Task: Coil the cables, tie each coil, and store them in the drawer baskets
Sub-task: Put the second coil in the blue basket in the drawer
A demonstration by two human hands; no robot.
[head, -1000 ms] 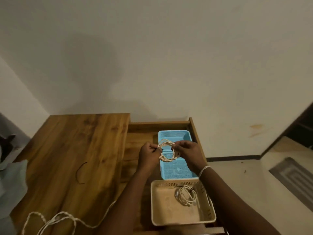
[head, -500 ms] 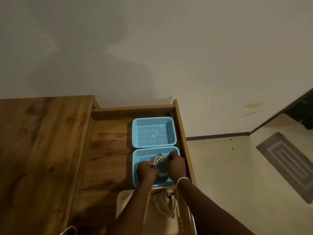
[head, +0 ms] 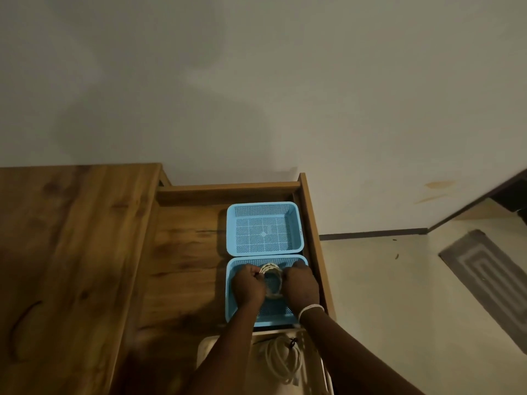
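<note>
Inside the open wooden drawer (head: 182, 252), over the nearer blue mesh basket (head: 232, 297), the left hand (head: 247, 286) and right hand (head: 301, 286) each pinch, fingers curled, one side of a coiled pale braided cable (head: 270, 268).

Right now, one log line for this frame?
step: storing coil | left hand, right hand: gripping cable coil | over: near blue basket | far blue basket: empty
</note>
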